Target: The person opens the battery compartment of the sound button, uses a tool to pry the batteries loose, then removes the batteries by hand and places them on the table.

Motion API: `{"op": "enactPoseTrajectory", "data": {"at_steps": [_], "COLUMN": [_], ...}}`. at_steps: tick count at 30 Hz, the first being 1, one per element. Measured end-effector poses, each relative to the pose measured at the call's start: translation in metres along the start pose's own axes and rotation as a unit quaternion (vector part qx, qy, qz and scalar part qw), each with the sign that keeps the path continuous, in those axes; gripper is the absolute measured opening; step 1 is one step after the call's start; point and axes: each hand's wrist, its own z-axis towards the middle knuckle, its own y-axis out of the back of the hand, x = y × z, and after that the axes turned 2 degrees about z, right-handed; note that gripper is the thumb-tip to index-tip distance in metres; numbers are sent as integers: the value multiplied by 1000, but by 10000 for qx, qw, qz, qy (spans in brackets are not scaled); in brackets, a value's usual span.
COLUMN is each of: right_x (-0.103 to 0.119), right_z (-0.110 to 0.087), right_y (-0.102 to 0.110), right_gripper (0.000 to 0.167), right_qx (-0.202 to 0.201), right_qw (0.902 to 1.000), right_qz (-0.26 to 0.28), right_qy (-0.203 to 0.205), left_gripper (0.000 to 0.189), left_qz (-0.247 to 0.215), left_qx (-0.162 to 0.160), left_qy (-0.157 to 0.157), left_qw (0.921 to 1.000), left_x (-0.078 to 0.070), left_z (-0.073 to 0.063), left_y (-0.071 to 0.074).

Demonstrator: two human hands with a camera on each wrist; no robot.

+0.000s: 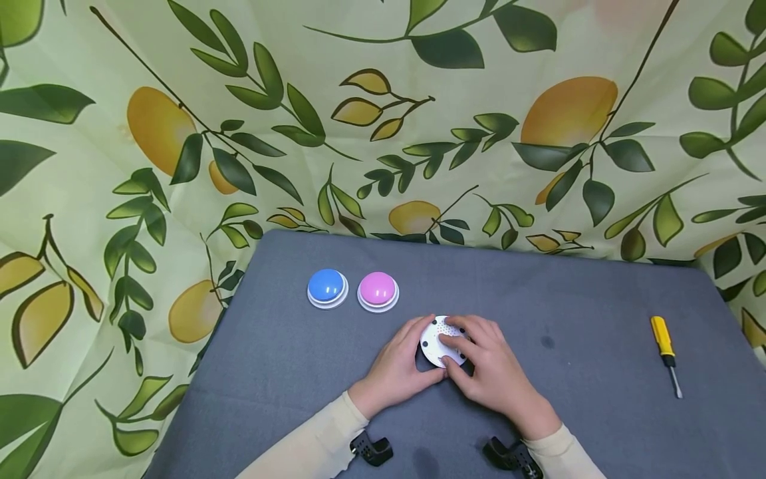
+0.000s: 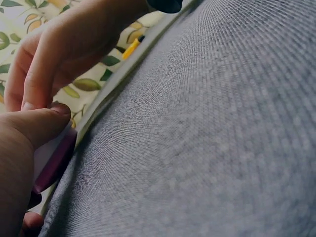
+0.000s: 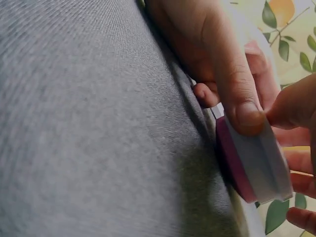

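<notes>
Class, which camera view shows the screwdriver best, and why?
The head view: there the screwdriver shows whole, handle to tip. The left wrist view shows only a small, blurred part; the right wrist view, none.

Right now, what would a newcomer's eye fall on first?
Probably the bold fruit-and-leaf cloth behind the grey table. Next comes the white disc between the left hand and the right hand, then the blue button and pink button, side by side farther back. A yellow-handled screwdriver lies far right.
</notes>
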Motion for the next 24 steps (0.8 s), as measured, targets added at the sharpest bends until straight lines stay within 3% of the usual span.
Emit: {"op": "enactPoseTrajectory", "data": {"at_steps": [11,24], "right_x": [14,21], "right_z": [9,13], "right_y": [15,15], "right_gripper": [21,24], "right_qx": [371,238], "right_qw": [9940,9911], "right_qz": [-883,-1099], "right_qy": [520,712], "left_gripper": [90,87], "left_qz": [30,99], "left_qx": [-72,-41], "left_qy": [-30,-15], "left_qw": [10000,9999], "left_x": [1,1], "left_z": [0,0], "left_y": [-1,-2]}}
